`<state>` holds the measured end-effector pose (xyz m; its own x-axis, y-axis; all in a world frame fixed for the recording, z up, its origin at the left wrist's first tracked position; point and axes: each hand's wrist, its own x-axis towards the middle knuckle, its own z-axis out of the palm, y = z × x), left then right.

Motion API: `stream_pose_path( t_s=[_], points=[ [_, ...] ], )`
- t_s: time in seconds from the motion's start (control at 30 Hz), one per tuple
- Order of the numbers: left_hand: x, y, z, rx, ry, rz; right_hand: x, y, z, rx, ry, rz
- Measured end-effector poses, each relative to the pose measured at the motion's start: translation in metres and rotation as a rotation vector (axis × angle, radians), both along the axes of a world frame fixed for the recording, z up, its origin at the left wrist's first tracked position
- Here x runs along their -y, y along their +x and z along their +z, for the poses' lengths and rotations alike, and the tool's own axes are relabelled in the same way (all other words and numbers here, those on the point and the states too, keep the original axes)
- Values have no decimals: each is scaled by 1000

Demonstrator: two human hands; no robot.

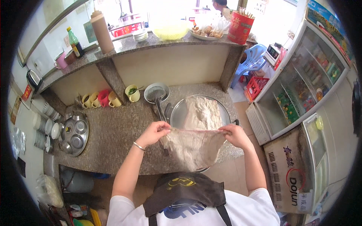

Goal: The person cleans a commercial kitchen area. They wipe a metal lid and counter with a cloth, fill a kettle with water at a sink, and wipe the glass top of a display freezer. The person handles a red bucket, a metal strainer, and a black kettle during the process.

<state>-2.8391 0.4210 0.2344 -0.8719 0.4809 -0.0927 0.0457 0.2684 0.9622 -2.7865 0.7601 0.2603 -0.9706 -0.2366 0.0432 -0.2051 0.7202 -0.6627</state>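
Observation:
My left hand (153, 133) pinches the left corner of a damp-looking, off-white cloth (195, 149). The right corner is gripped by my right hand (237, 136). Between them its upper edge is pulled nearly straight, and the rest hangs down toward me past the counter edge. Just beyond lies a crumpled, similar cloth part (203, 113) on a round metal pan or lid (178, 114); whether both are one piece I cannot tell. A dark handle (237, 122) shows at the pan's right side. The cloth hides the pan's near part.
Left of the pan, a mesh strainer (156, 93) rests in a metal bowl (167, 88). Several mugs (114, 99) line the counter's back. A round tray with metal containers (74, 134) and stacked plates (39, 124) stand left. To the right is a glass-door refrigerator (304, 76).

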Motion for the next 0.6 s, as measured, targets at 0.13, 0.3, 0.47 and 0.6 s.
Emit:
stream_pose_path(
  t_s=[0.13,0.3,0.47,0.6],
  points=[
    [-21,-22,19,-253,79,204,-15,-12,13,-240,-195,-210],
    [-36,-46,16,-479,91,282,-32,-20,2,-472,-282,-275],
    [-26,-46,-92,-467,-194,148,-39,-35,-104,-334,-5,-187],
    [5,-7,-151,121,-227,48,-43,-6,-175,-57,51,-194]
  ],
)
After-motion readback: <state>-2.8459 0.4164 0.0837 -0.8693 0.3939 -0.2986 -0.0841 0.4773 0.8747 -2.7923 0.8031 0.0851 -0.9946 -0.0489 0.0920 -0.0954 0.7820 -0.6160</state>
